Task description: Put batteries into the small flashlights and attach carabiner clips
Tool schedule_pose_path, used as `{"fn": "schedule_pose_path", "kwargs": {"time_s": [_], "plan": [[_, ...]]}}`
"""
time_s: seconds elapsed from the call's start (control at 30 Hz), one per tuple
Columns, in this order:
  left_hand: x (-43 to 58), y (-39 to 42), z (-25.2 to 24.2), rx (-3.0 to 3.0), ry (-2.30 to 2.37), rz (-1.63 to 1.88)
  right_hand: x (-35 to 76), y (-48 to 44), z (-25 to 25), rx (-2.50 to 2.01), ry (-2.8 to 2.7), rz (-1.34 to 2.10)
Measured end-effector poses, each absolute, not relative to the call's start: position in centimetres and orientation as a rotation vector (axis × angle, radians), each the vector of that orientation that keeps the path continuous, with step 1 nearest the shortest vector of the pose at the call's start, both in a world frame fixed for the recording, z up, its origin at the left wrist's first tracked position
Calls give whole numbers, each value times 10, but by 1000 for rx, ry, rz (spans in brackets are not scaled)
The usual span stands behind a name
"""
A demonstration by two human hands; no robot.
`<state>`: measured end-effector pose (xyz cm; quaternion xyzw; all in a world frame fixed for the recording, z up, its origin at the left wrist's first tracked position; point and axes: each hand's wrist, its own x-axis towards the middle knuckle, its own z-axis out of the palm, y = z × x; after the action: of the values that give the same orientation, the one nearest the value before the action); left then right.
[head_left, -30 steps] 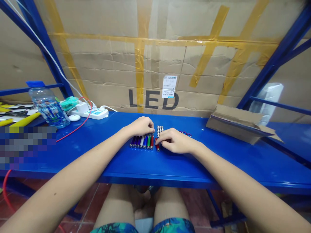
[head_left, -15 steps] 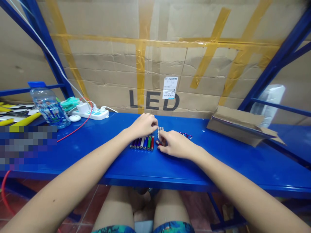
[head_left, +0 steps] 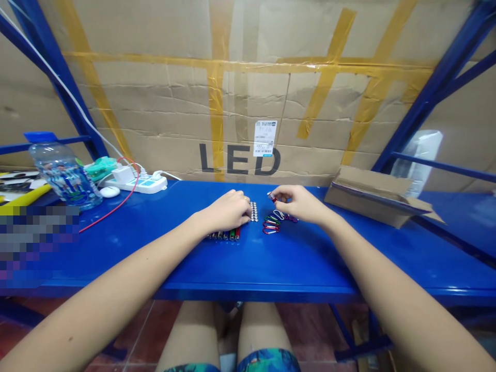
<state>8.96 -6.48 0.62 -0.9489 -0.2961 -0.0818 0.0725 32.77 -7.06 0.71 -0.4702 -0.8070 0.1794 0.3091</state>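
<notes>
My left hand (head_left: pixel 233 211) rests low over the table, fingers curled together beside two short rows of small silver button cells (head_left: pixel 254 213). What it holds, if anything, is hidden. Partly under this hand lies a side-by-side row of slim metal tubes (head_left: pixel 232 236) in several colours, silver at their near ends. My right hand (head_left: pixel 296 200) is closed in a pinch on a short red tube with a silver end (head_left: pixel 271 197). Just below it several coloured carabiners (head_left: pixel 272 226) lie in a curve, some partly covered by the hand.
An opened cardboard box (head_left: pixel 372 199) sits at the right of the blue table (head_left: pixel 240 268). On the left are a water bottle (head_left: pixel 64 175), a white power strip (head_left: pixel 149 183) and a red cable (head_left: pixel 116 211). A large taped carton (head_left: pixel 174 113) stands behind.
My right hand has moved up and away from the tube row with the short red tube, uncovering the carabiners. My left hand has come lower, over the tubes. The view has shifted slightly.
</notes>
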Motion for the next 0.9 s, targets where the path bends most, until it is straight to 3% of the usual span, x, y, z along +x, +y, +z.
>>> {"fn": "schedule_pose_path", "kwargs": {"time_s": [0.9], "plan": [[94, -79, 13, -2995, -977, -124, 317, -74, 3, -1002, -2264, 506]]}}
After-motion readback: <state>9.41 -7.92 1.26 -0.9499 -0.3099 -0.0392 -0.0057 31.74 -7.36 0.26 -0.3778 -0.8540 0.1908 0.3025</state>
